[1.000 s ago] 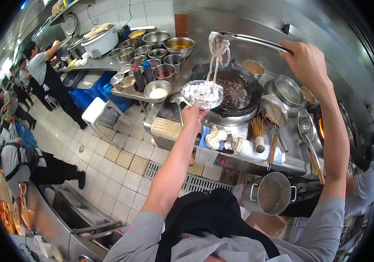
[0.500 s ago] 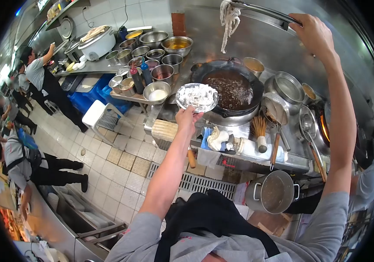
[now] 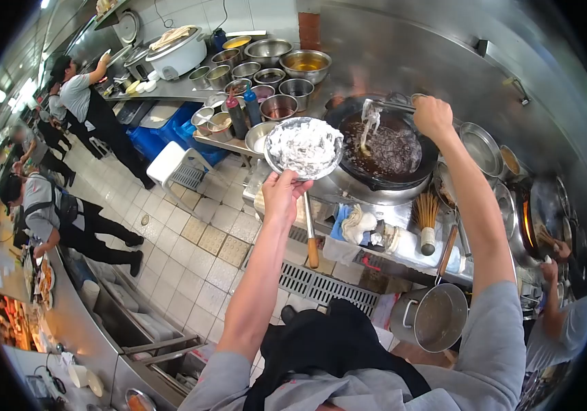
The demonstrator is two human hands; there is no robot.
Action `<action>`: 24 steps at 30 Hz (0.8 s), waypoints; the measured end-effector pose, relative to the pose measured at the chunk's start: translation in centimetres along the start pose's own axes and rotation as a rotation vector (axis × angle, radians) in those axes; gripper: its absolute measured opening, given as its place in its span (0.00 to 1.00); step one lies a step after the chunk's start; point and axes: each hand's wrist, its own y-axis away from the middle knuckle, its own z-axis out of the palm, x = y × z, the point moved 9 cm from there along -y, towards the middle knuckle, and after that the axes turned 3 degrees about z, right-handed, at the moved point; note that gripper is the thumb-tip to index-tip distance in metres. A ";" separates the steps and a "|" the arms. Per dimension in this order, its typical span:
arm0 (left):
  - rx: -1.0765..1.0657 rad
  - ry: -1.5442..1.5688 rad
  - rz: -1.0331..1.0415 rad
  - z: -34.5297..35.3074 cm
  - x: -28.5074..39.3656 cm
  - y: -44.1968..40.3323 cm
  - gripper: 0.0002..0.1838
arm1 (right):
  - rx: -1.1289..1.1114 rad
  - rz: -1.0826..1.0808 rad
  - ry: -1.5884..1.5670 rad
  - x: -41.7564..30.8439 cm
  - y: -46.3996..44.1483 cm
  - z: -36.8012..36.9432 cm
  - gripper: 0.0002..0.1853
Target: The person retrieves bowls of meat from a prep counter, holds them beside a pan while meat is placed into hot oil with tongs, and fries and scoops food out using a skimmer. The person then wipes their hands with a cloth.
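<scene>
My left hand [image 3: 283, 194] grips the near rim of a metal bowl [image 3: 304, 148] filled with white, flour-coated pieces. My right hand [image 3: 433, 115] is closed on metal tongs [image 3: 394, 106], whose tips reach over the wok. From the tongs hangs a coated strip [image 3: 370, 123], its lower end at the surface of the dark, bubbling oil. The black wok [image 3: 348, 168] sits on the stove, just right of the bowl.
Metal bowls and pots of sauces [image 3: 280, 107] crowd the back counter beside two squeeze bottles [image 3: 236, 116]. A bamboo brush [image 3: 427, 229], a large pot [image 3: 410, 318] and a white stool [image 3: 167, 164] are nearer. Co-workers stand at left; another person's hands [image 3: 552, 268] show at right.
My right hand has come down with the tongs, lowering the strip from high above the wok to the oil. The bowl in my left hand looks larger and nearer. The view has shifted.
</scene>
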 end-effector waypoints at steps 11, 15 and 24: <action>0.028 -0.018 0.016 -1.5 1.3 0.3 0.07 | 0.007 0.060 -0.044 0.2 1.0 -1.1 0.11; 0.006 -0.025 -0.003 -1.2 0.6 0.1 0.07 | -0.012 0.042 -0.121 -0.2 4.2 -9.1 0.16; -0.120 0.017 -0.022 1.5 -2.5 -0.2 0.06 | -0.215 -0.162 -0.177 -6.2 12.4 -18.3 0.17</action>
